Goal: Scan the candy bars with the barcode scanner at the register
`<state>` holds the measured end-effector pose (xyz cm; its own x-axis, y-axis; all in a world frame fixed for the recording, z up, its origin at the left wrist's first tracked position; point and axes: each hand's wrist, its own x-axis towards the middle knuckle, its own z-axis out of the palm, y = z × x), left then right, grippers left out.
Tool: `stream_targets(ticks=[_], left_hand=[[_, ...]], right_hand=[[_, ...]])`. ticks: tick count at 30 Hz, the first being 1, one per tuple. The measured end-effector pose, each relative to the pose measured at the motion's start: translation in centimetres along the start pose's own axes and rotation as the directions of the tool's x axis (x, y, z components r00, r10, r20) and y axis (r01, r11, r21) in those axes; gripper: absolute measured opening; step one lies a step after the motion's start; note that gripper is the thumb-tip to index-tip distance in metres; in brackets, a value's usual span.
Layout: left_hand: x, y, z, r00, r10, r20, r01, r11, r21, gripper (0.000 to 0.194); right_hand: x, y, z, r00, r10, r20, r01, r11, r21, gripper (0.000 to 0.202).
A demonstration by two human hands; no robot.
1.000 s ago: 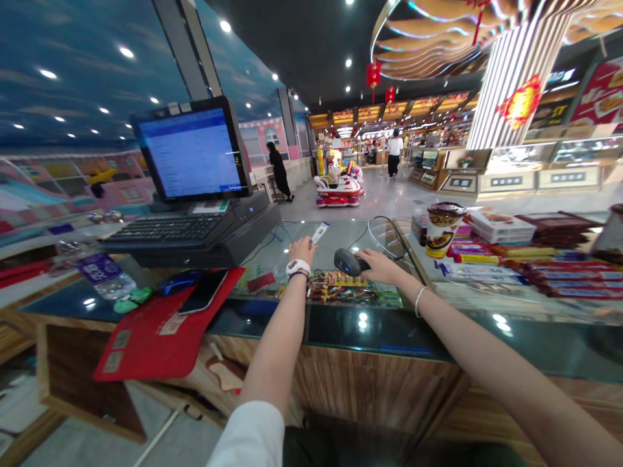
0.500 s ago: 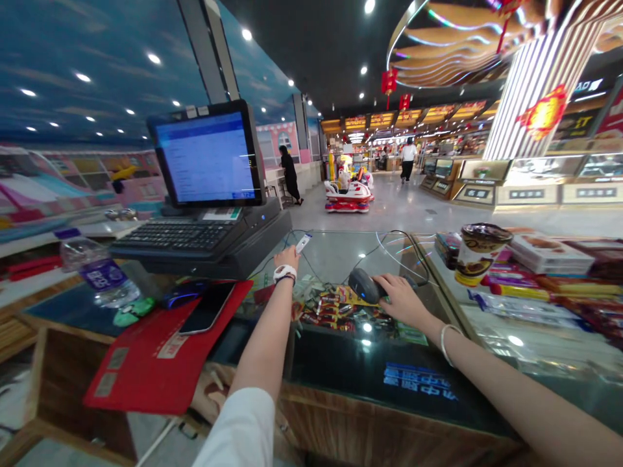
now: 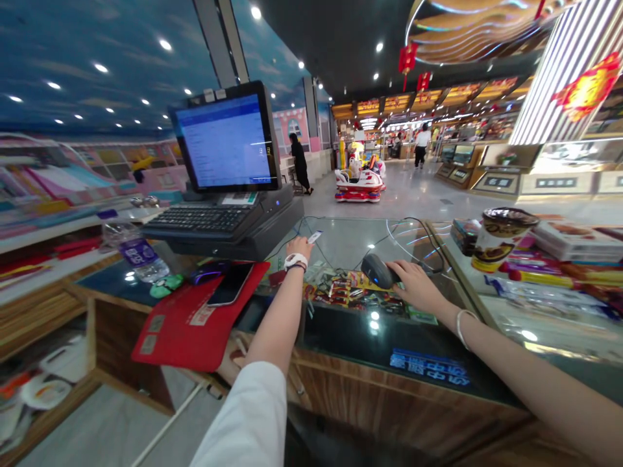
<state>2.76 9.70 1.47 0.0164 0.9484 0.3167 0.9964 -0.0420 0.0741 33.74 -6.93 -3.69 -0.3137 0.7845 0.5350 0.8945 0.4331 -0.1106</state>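
Note:
My right hand [image 3: 413, 282] rests low over the glass counter [image 3: 335, 233], its fingers at the handle end of a black handheld barcode scanner [image 3: 378, 270] with a small blue light. Farther left, my left hand [image 3: 298, 246], with a white watch on the wrist, pinches a small flat white piece with dark print [image 3: 315, 237]. It looks like a tag or small card; its exact kind is too small to make out. The scanner's head points toward the left hand, a short gap apart. Colourful packets [image 3: 348, 288] show under the glass between my arms.
A touchscreen till [image 3: 228, 143] with a keyboard [image 3: 199, 220] stands at left. Nearby are a water bottle [image 3: 139, 250], a phone [image 3: 230, 283] and a red mat [image 3: 185, 331]. At right, a cup [image 3: 501, 240] and snack packs [image 3: 559, 295] line the counter. Cables cross the glass.
The view has shifted, so the counter things appear farther right and slightly higher. Both hands keep their hold and almost the same places over the counter.

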Motion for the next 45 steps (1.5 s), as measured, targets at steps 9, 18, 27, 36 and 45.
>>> stream_targets(ticks=[9,18,27,36,45], left_hand=[[-2.2,0.2,-0.3,0.994,0.046,0.099,-0.052,0.997,0.057,0.036],[-0.9,1.2,1.7,0.984,0.107,0.143,-0.115,0.992,0.048,0.048],[0.4,0.2,2.5,0.978,0.025,0.206,-0.030,0.999,0.020,0.065],[1.0,-0.6,2.9,0.980,-0.018,0.200,0.020,1.000,-0.012,0.065],[0.9,-0.6,2.5,0.977,-0.029,0.213,0.027,1.000,0.011,0.070]], right_hand=[[0.0,0.0,0.0,1.000,-0.019,0.001,0.019,1.000,-0.015,0.050],[0.0,-0.3,0.4,1.000,-0.018,-0.015,0.017,0.999,-0.048,0.048],[0.2,-0.5,0.5,0.999,-0.019,-0.028,0.018,1.000,-0.021,0.045],[0.3,-0.3,0.6,1.000,-0.010,-0.014,0.010,1.000,-0.021,0.050],[0.5,-0.2,0.8,1.000,-0.011,0.005,0.011,1.000,-0.021,0.055]])
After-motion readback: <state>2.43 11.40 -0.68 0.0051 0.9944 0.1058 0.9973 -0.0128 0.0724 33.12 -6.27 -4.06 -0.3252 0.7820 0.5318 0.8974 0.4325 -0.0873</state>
